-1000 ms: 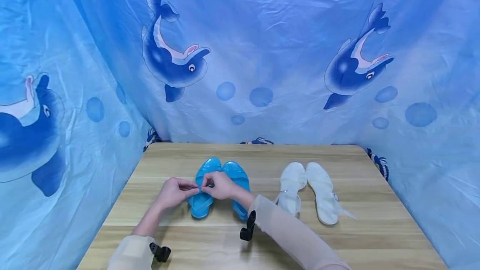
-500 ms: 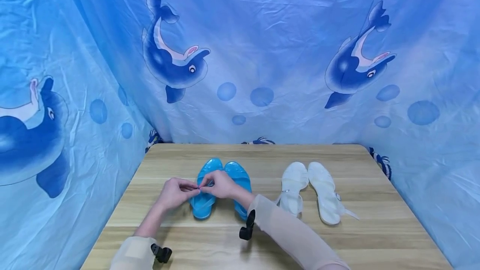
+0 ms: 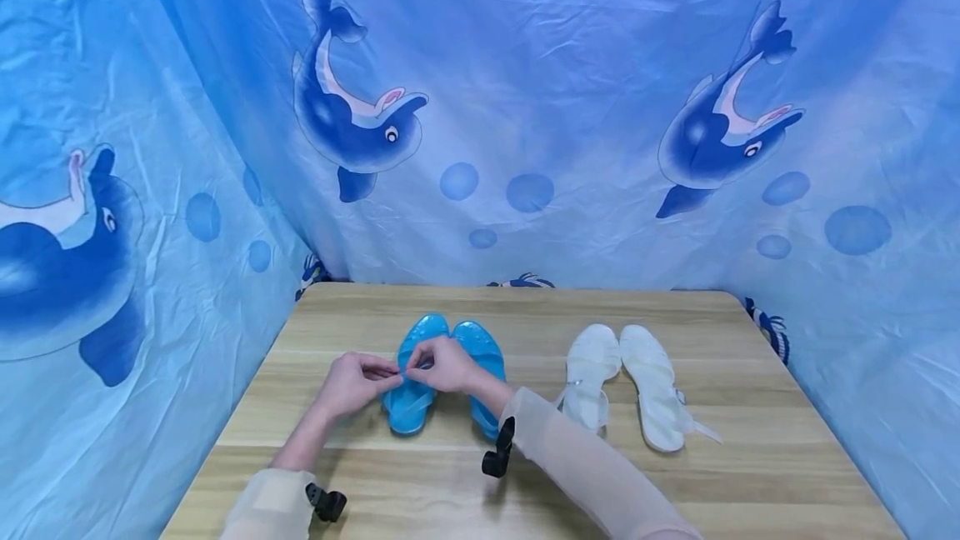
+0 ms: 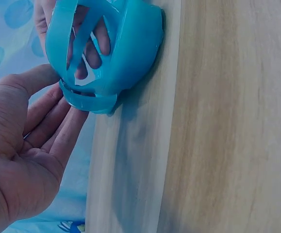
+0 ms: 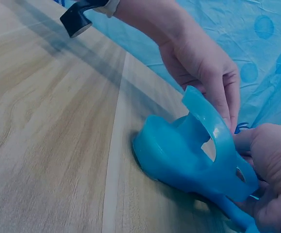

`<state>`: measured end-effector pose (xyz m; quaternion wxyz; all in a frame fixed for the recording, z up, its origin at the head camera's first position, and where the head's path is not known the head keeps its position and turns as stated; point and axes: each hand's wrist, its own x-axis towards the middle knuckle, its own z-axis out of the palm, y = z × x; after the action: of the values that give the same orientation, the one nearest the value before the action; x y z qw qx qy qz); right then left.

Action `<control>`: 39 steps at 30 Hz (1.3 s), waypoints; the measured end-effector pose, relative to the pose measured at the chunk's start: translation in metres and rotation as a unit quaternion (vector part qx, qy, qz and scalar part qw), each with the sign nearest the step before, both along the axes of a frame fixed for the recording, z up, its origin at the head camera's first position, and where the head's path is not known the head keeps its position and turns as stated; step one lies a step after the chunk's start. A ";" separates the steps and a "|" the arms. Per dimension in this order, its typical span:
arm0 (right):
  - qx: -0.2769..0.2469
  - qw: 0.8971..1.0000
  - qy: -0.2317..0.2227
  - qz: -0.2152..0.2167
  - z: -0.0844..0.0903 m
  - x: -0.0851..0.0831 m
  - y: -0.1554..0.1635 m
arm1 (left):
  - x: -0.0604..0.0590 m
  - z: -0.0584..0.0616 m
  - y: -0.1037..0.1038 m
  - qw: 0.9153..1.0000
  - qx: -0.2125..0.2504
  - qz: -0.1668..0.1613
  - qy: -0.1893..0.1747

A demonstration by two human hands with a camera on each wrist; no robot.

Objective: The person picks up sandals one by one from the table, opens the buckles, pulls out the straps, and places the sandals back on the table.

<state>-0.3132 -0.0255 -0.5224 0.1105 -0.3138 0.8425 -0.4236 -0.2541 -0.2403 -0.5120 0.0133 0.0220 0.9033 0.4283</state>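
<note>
Both my hands on strap of translucent blue jelly sandal (image 3: 411, 394): left hand (image 3: 354, 383) pinching it, right hand (image 3: 444, 365) pinching too. Sandal flat on light wooden table (image 3: 360, 473), its twin (image 3: 483, 357) touching alongside. Pair of white jelly sandals (image 3: 626, 386) off right.

Head cam sits high, looks fwd and down over the light wooden tabletop (image 3: 525, 473) toward the blue dolphin-print cloth backdrop (image 3: 525, 65); widest view, farthest off. Left wrist cam is v. close, low by the left hand (image 4: 19, 160), facing the translucent blue jelly sandal (image 4: 111, 53) along the tabletop edge. Right wrist cam is also close and low, looking across the boards at the same sandal from its other side. All 3 views share that sandal, both hands, and the wood around them.
</note>
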 end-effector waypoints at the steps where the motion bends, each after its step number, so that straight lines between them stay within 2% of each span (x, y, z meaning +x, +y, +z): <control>1: 0.002 1.000 0.002 0.000 0.001 0.000 0.000 | 0.000 0.000 0.000 1.000 -0.002 -0.002 0.002; 10: 0.027 1.000 0.001 0.014 0.002 0.000 0.000 | 0.002 -0.001 -0.001 1.000 0.001 -0.007 0.007; 17: 0.023 0.999 -0.011 0.033 0.002 -0.001 0.002 | 0.003 -0.002 -0.001 1.000 0.011 0.003 0.005; 24: 0.032 0.999 0.018 0.029 0.004 -0.002 -0.001 | 0.004 -0.003 0.001 0.999 0.029 0.014 0.003; 31: 0.039 0.999 0.003 0.026 0.004 -0.001 0.001 | 0.003 -0.006 0.003 0.999 0.029 0.016 -0.002; 39: 0.031 0.999 0.019 0.029 0.004 0.000 0.000 | 0.004 -0.005 0.001 0.999 0.026 0.012 0.014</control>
<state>-0.3136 -0.0259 -0.5184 0.1160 -0.3423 0.8478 -0.3881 -0.2505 -0.2395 -0.5168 -0.0055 0.0174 0.8922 0.4512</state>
